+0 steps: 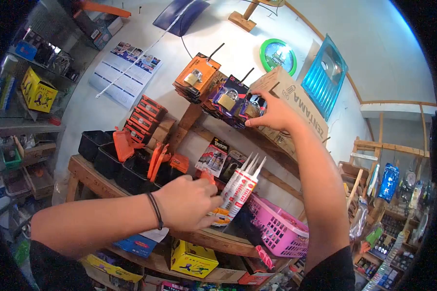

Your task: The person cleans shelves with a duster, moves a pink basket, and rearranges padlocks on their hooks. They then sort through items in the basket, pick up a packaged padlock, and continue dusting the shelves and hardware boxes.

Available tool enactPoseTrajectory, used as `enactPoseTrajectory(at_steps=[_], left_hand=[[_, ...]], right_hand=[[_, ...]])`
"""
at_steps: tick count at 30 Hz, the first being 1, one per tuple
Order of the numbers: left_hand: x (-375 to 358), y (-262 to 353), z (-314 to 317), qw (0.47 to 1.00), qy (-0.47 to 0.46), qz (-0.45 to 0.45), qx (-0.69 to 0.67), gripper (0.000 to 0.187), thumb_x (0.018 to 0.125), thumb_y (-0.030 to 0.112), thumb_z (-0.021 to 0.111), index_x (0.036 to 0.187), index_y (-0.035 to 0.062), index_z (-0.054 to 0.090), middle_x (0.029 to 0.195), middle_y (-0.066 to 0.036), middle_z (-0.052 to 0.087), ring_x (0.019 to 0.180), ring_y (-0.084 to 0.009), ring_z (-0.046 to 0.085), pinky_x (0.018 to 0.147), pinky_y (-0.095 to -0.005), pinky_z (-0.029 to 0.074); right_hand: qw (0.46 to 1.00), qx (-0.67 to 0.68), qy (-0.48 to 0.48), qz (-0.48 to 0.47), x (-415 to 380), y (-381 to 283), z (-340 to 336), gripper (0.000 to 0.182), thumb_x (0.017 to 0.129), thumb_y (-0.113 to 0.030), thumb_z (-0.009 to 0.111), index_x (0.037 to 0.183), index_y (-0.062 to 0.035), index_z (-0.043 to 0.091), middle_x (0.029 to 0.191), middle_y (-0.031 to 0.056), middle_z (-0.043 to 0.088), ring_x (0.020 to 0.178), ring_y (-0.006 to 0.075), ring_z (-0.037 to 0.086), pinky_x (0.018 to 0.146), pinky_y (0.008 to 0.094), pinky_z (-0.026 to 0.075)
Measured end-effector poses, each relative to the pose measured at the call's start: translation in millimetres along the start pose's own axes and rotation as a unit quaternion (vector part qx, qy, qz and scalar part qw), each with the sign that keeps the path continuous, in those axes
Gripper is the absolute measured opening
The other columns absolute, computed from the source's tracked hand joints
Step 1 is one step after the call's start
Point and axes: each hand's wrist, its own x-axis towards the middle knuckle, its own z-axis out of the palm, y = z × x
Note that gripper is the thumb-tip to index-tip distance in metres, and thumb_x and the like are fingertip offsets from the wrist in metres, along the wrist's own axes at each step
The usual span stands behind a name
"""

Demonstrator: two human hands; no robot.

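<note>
My right hand [275, 114] reaches up to the wall rack, its thumb and fingers around the edges of a carded padlock [252, 106]. Left of it hang another padlock on a dark card [227, 99] and a brass padlock on an orange card [194, 77]. Lower down, my left hand [187, 202] is over the wooden shelf, fingers loosely bent and apart, with nothing plainly in them. Just beside those fingers stand white and red sealant tubes [240, 190] with pointed nozzles. A small orange item [208, 176] shows behind the hand, partly hidden.
Black bins [109, 161] with orange-handled tools line the wooden shelf [94, 180]. A pink basket [281, 225] sits to the right. Behind the padlocks is a cardboard box [296, 104]. Below are yellow boxes [194, 257]; a green clock [277, 56] hangs above.
</note>
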Motion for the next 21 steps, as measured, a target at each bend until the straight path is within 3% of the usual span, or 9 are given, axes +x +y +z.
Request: enactPoseTrajectory(at_steps=[4, 10, 13, 15, 17, 18, 19, 20, 21], left_hand=[[-23.1, 20.4, 2.1, 0.992, -0.101, -0.012, -0.073, 0.031, 0.077, 0.035, 0.054, 0.088, 0.0073, 0.057, 0.084, -0.008, 0.056, 0.084, -0.0229, 0.056, 0.068, -0.0368, 0.044], [-61.2, 51.5, 19.8, 0.955, -0.232, 0.020, -0.186, 0.034, 0.080, 0.036, 0.050, 0.092, 0.0048, 0.056, 0.082, -0.012, 0.059, 0.081, -0.0266, 0.059, 0.066, -0.0393, 0.046], [-62.8, 65.3, 32.8, 0.928, -0.244, 0.047, -0.276, 0.040, 0.081, 0.038, 0.049, 0.105, 0.0061, 0.051, 0.084, -0.012, 0.057, 0.081, -0.0285, 0.057, 0.063, -0.0406, 0.047], [-56.8, 73.7, 33.9, 0.918, -0.239, 0.067, -0.309, 0.041, 0.081, 0.036, 0.049, 0.107, 0.0046, 0.049, 0.085, -0.012, 0.057, 0.085, -0.0291, 0.057, 0.069, -0.0411, 0.047], [-59.9, 87.6, 40.2, 0.904, -0.124, 0.069, -0.404, 0.034, 0.075, 0.028, 0.058, 0.100, 0.0047, 0.054, 0.086, -0.011, 0.056, 0.080, -0.0280, 0.056, 0.069, -0.0378, 0.045], [-60.9, 95.7, 52.9, 0.871, -0.050, 0.086, -0.482, 0.039, 0.070, 0.028, 0.059, 0.099, 0.0024, 0.054, 0.086, -0.015, 0.056, 0.081, -0.0318, 0.055, 0.068, -0.0403, 0.044], [-62.6, 101.7, 58.0, 0.866, -0.050, 0.089, -0.489, 0.039, 0.070, 0.028, 0.059, 0.099, 0.0024, 0.054, 0.086, -0.015, 0.056, 0.081, -0.0318, 0.055, 0.068, -0.0403, 0.044], [-63.1, 105.8, 59.6, 0.821, -0.070, 0.115, -0.555, 0.039, 0.070, 0.029, 0.060, 0.098, 0.0031, 0.055, 0.087, -0.015, 0.056, 0.081, -0.0312, 0.056, 0.068, -0.0406, 0.044], [-62.7, 110.9, 61.2, 0.770, -0.087, 0.141, -0.617, 0.038, 0.070, 0.031, 0.061, 0.097, 0.0038, 0.056, 0.087, -0.015, 0.057, 0.082, -0.0306, 0.056, 0.069, -0.0408, 0.044]], right_hand=[[0.996, -0.038, 0.073, -0.020, 14.1, 7.7, 31.3, 0.083, 0.054, -0.029, 0.077, 0.123, -0.0047, 0.037, 0.111, 0.0228, 0.051, 0.104, 0.0345, 0.049, 0.089, 0.0368, 0.040], [0.990, -0.019, 0.137, -0.016, 23.4, 10.8, 63.8, 0.082, 0.057, -0.025, 0.074, 0.125, -0.0036, 0.033, 0.118, 0.0230, 0.044, 0.108, 0.0353, 0.046, 0.091, 0.0377, 0.039], [0.988, -0.020, 0.154, -0.020, 25.3, 15.3, 72.2, 0.083, 0.058, -0.026, 0.073, 0.127, -0.0041, 0.030, 0.122, 0.0233, 0.039, 0.111, 0.0362, 0.043, 0.092, 0.0383, 0.038], [0.986, -0.002, 0.160, -0.034, 26.8, 19.3, 74.4, 0.083, 0.059, -0.027, 0.072, 0.127, -0.0043, 0.030, 0.123, 0.0236, 0.038, 0.112, 0.0365, 0.041, 0.093, 0.0386, 0.037], [0.987, -0.008, 0.160, -0.023, 24.6, 24.2, 80.4, 0.085, 0.062, -0.029, 0.071, 0.129, -0.0049, 0.025, 0.126, 0.0240, 0.032, 0.114, 0.0363, 0.040, 0.094, 0.0382, 0.036], [0.986, -0.009, 0.168, -0.015, 23.3, 26.4, 84.3, 0.087, 0.064, -0.030, 0.070, 0.131, -0.0054, 0.021, 0.130, 0.0244, 0.026, 0.116, 0.0361, 0.038, 0.095, 0.0379, 0.034], [0.984, -0.010, 0.176, -0.007, 21.5, 28.6, 88.4, 0.089, 0.066, -0.031, 0.070, 0.133, -0.0060, 0.017, 0.134, 0.0248, 0.020, 0.117, 0.0359, 0.037, 0.097, 0.0376, 0.032], [0.986, -0.007, 0.166, 0.022, 9.2, 14.8, 86.3, 0.089, 0.069, -0.033, 0.068, 0.135, -0.0149, 0.011, 0.137, 0.0245, 0.007, 0.121, 0.0387, 0.030, 0.098, 0.0407, 0.031], [0.986, -0.011, 0.162, 0.026, 5.0, 16.1, 91.0, 0.089, 0.069, -0.033, 0.068, 0.135, -0.0149, 0.011, 0.137, 0.0245, 0.007, 0.121, 0.0387, 0.030, 0.098, 0.0407, 0.031]])
